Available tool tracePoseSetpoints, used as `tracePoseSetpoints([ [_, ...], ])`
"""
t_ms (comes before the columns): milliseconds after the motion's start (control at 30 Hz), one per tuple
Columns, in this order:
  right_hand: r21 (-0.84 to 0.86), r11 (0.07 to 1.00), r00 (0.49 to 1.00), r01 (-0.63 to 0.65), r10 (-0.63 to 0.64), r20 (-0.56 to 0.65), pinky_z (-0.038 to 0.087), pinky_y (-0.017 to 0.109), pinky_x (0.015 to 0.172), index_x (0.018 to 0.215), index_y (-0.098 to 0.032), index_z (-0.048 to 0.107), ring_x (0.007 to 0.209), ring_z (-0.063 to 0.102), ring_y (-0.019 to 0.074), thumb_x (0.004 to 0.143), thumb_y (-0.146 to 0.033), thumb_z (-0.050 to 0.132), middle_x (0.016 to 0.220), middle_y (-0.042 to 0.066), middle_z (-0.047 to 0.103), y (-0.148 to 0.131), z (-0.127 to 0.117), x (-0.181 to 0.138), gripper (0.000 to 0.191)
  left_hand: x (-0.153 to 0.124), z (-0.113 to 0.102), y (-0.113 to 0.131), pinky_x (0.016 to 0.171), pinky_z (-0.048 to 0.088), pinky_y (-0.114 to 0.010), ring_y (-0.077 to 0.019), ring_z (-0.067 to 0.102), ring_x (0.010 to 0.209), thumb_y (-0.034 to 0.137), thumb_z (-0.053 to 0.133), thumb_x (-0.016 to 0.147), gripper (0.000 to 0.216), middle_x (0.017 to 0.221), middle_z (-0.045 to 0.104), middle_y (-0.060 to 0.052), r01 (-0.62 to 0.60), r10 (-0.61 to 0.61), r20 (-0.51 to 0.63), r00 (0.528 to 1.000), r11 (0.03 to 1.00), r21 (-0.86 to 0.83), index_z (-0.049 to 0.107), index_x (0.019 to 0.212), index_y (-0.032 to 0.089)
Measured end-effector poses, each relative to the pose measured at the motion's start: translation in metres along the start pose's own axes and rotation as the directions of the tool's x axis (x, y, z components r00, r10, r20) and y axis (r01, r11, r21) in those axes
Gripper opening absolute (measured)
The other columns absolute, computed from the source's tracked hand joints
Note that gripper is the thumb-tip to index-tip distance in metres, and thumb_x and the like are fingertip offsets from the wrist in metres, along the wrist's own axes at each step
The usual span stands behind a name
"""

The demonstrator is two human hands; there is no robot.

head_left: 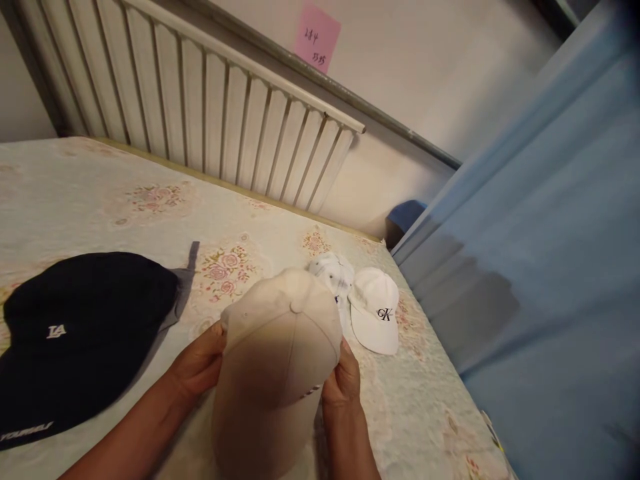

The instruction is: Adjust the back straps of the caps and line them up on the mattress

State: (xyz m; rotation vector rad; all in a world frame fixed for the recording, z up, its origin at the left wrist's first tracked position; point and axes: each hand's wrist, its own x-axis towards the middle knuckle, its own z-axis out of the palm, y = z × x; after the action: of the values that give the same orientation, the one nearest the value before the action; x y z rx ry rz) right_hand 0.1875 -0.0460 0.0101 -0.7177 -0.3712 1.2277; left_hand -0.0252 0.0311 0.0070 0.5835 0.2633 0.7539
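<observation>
A beige baseball cap [280, 347] is held up between my two hands, crown away from me and brim toward me. My left hand [203, 360] grips its left side, and my right hand [345, 377] grips its right side; the fingertips of both are hidden by the cap. Just beyond it lie a white cap with a dark mark [331, 272], partly covered, and a white cap with black "CK" lettering [377, 308]. To the left rests a black cap [95, 320] with a white "LA" logo, on top of something grey with a strap.
A floral-patterned sheet [280, 230] covers the surface under the caps. Behind it stands a cream radiator [215, 107], with a pink note [317, 37] on the wall above. A blue curtain [525, 267] hangs along the right, and a blue object [406, 215] shows beside it.
</observation>
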Motion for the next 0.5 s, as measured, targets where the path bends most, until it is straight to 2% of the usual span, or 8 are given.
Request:
tracePoseSetpoints([
  [67,0.015,1.0,1.0,-0.006,0.006,-0.025,0.058,0.03,0.078,0.086,-0.022,0.076,0.072,0.072,0.0179,0.068,-0.025,0.081,0.08,0.0,0.078,0.0,-0.001,0.0,0.02,0.0,-0.002,-0.001,0.092,0.056,-0.04,-0.0322,0.07,0.101,0.016,0.078,0.07,0.052,0.097,0.077,-0.009,0.005,-0.005,0.017,1.0,1.0,-0.004,0.068,0.121,0.022],
  [167,0.014,0.999,0.999,-0.034,0.034,-0.022,0.058,0.034,0.08,0.079,-0.02,0.075,0.074,0.073,0.0203,0.065,-0.033,0.083,0.08,0.003,0.078,0.001,0.0,0.0,0.02,-0.002,-0.004,-0.001,0.088,0.057,-0.038,-0.0331,0.07,0.1,0.014,0.078,0.069,0.054,0.096,0.077,-0.009,0.018,-0.018,0.022,1.0,1.0,0.005,0.068,0.122,0.022],
  [300,0.019,0.998,0.998,-0.056,0.056,0.0,0.056,0.039,0.088,0.081,-0.019,0.076,0.083,0.073,0.0235,0.063,-0.037,0.085,0.082,0.005,0.078,0.005,0.001,0.003,0.027,-0.006,-0.008,-0.001,0.083,0.059,-0.038,-0.0342,0.07,0.099,0.013,0.076,0.071,0.049,0.095,0.078,-0.01,0.026,-0.026,0.01,1.0,1.0,0.013,0.071,0.119,0.023],
  [400,0.019,0.997,0.996,-0.081,0.081,0.024,0.056,0.036,0.087,0.086,-0.019,0.076,0.084,0.073,0.0222,0.064,-0.036,0.085,0.083,0.004,0.079,0.006,0.002,0.004,0.029,-0.009,-0.009,0.0,0.082,0.058,-0.038,-0.0328,0.071,0.096,0.011,0.075,0.072,0.045,0.094,0.078,-0.009,0.031,-0.031,-0.024,0.999,0.999,0.024,0.073,0.116,0.023],
  [500,-0.007,0.993,0.992,-0.121,0.121,0.041,0.056,0.036,0.087,0.091,-0.019,0.077,0.089,0.072,0.0228,0.065,-0.037,0.084,0.092,0.006,0.079,0.007,0.002,0.005,0.032,-0.013,-0.004,0.001,0.078,0.059,-0.035,-0.0295,0.073,0.085,0.009,0.078,0.069,0.045,0.09,0.078,-0.009,0.044,-0.04,-0.06,0.997,0.997,0.062,0.074,0.113,0.021],
])
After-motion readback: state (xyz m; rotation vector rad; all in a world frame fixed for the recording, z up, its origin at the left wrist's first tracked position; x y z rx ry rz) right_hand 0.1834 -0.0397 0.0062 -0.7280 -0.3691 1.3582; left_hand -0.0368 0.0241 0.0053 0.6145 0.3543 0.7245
